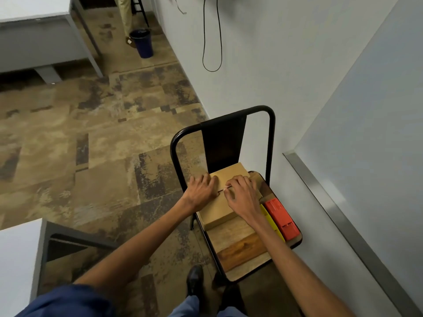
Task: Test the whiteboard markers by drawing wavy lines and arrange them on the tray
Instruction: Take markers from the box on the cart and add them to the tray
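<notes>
Blue sleeve (68, 300) at bottom left edge; black shoe (194, 280) on the mottled brown carpet floor (80, 145), just beside the chair leg. Both forearms reach forward to a black metal-framed chair with a wooden plank seat (240, 245), standing against the white wall.

Brown cardboard box (217, 211) lies flat on the far half of the seat, touching the backrest. Left hand (201, 191): grip relaxed, fingers spread and pressing on the left side of the box top. Right hand (242, 195): grip closed, fingers curled, thumb and forefinger pinching at the dark seam across the lid.

Yellow plastic case (272, 223) and red plastic case (282, 219) lie side by side, touching, on the right edge of the seat, just beside the box.

Whiteboard with a metal lower edge (332, 202) on the wall at right, near the chair. Markers: not discernible in this view.

Far background: grey desk (34, 26) at top left, dark blue bin (143, 43) on the floor, black cable (212, 42) hanging in a loop on the wall
</notes>
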Demonstrator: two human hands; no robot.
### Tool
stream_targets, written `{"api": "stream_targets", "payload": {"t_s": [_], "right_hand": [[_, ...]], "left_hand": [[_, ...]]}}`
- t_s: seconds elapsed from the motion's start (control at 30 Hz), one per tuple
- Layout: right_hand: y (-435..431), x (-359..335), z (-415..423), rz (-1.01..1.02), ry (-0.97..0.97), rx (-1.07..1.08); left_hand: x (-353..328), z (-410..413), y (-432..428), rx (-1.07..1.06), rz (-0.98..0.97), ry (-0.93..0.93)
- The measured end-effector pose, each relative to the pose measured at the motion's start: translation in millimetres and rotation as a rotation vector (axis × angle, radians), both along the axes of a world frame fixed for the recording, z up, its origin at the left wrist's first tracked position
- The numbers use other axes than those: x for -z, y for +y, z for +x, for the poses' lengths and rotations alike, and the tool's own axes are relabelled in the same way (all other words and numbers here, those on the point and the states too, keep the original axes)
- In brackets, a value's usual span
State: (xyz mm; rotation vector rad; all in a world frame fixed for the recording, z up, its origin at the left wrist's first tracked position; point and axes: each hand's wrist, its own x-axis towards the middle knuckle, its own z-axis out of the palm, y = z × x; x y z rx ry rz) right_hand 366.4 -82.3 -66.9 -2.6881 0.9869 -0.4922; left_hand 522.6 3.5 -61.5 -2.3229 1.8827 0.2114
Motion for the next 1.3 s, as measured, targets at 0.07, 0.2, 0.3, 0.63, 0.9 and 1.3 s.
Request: {"api": "stream_targets", "payload": {"t_s": [0.07,0.2,0.3,0.63,0.9,1.3], "right_hand": [[2,-2,-2,-0.013,-0.07,0.046],[9,-5,-3,-0.004,-0.139,0.065],[12,-3,3,0.046,-0.075,0.022],[24,-23,-6,0.034,-0.13,0.125],[60,-8,-63,0.185,-0.02,0.282],[23,-10,-25,0.233,0.139,0.472]], "left_hand": [[-4,6,0,0.054,-0.004,0.057],[-25,28,0,0.041,-0.137,0.214],[-36,35,-3,0.019,-0.278,0.306],[-23,40,-12,0.133,-0.49,-0.062],[-9,19,-16,-0.046,-0.364,-0.031],[-19,2,-5,0.021,-0.208,0.021]]}}
